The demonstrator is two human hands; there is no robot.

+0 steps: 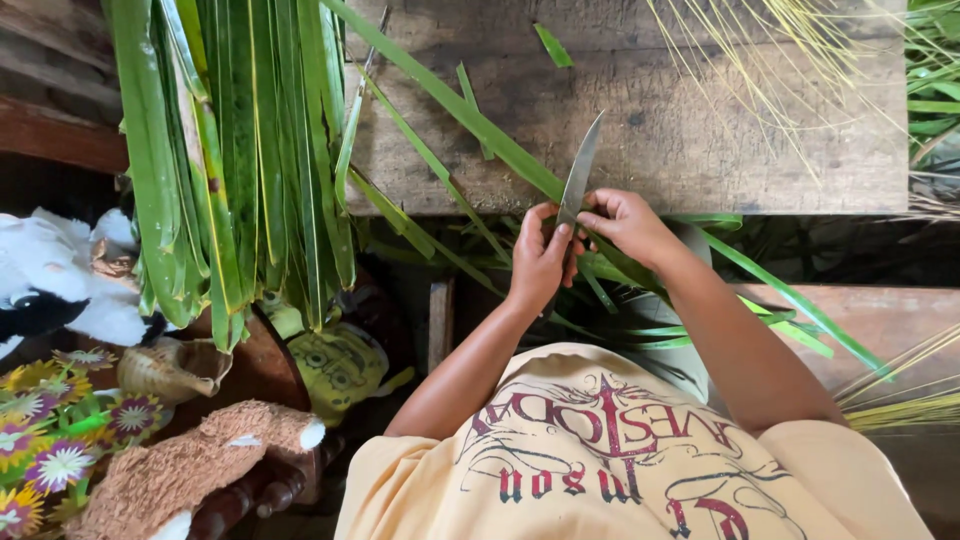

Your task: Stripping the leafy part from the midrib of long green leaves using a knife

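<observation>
You are holding a long, narrow green palm leaf strip (470, 115) in front of your chest, where it is running diagonally from the upper left across the weathered grey wooden plank table (700, 130) and down to the right past your forearm. Your left hand (540, 258) is closing its fingers around the strip, thumb up beside the blade. Your right hand (622, 222) is gripping the handle of a slim steel-bladed knife (581, 172), fingers curled tight, and the blade is pointing up and slightly right over the table's near edge, its lower part touching the strip between your hands. A thick bundle of broad green leaves (235, 150) is hanging at the left, well apart from your hands. Thin yellow leaf ribs (790, 60) are lying on the table's far right. Below left, a brown and white plush toy (190, 465) is resting near a flower-printed cloth (45, 440).
</observation>
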